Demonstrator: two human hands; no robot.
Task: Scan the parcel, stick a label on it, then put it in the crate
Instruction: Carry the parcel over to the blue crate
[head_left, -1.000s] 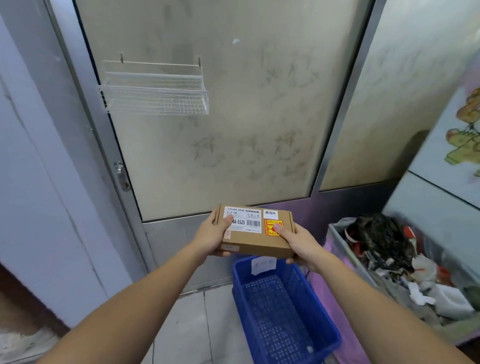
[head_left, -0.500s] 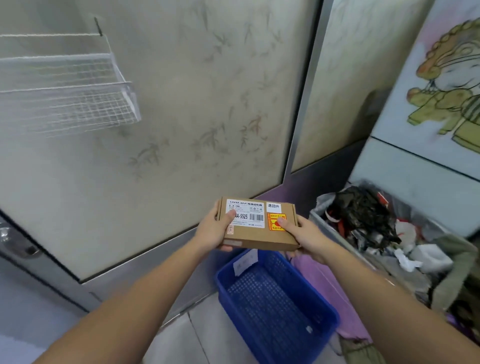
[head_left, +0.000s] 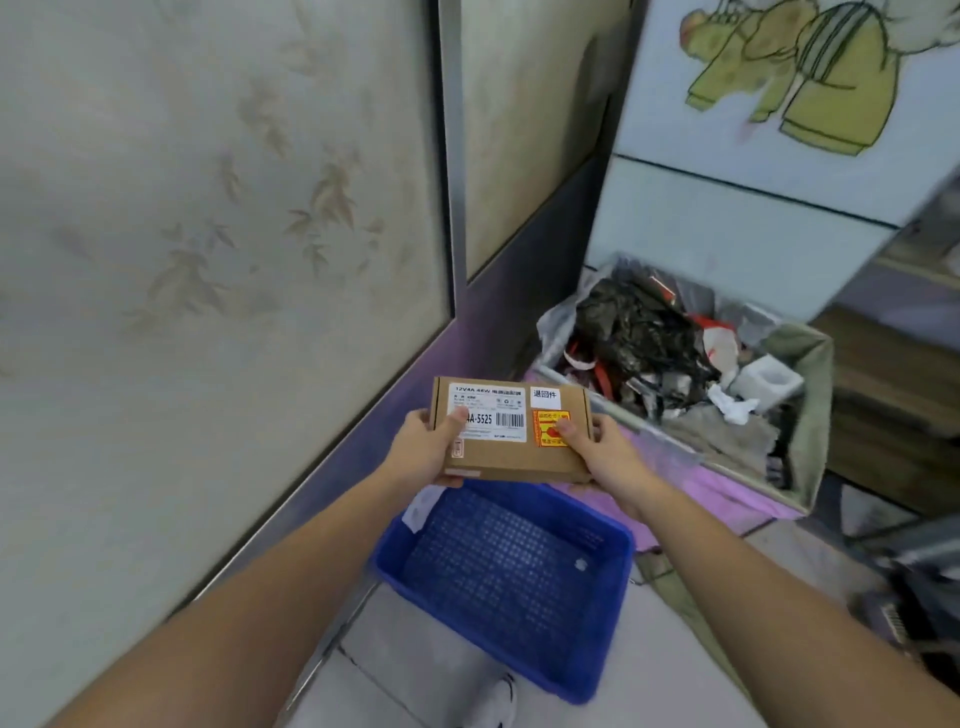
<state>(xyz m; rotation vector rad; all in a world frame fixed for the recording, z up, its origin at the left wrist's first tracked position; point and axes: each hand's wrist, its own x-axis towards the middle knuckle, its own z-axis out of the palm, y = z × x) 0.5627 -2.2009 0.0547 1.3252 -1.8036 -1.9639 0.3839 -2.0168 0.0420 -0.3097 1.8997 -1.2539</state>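
Note:
A flat brown cardboard parcel (head_left: 511, 452) with a white barcode label, a small white sticker and an orange-yellow sticker on top is held level in both hands. My left hand (head_left: 426, 452) grips its left end with the thumb on the white label. My right hand (head_left: 605, 452) grips its right end with the thumb on the orange sticker. The parcel hangs over the far rim of a blue plastic crate (head_left: 608, 613) that stands on the floor below; the crate holds only a small white scrap.
A bin (head_left: 810, 415) full of crumpled bags and packaging stands to the right on a pink sheet. A frosted glass door (head_left: 208, 260) with a metal frame fills the left. A painted wall panel (head_left: 769, 208) rises behind the bin. A white shoe (head_left: 493, 701) shows by the crate.
The view has swung right and down, so the wire basket on the door is out of sight. The parcel stays in both hands and now sits lower, closer over the crate.

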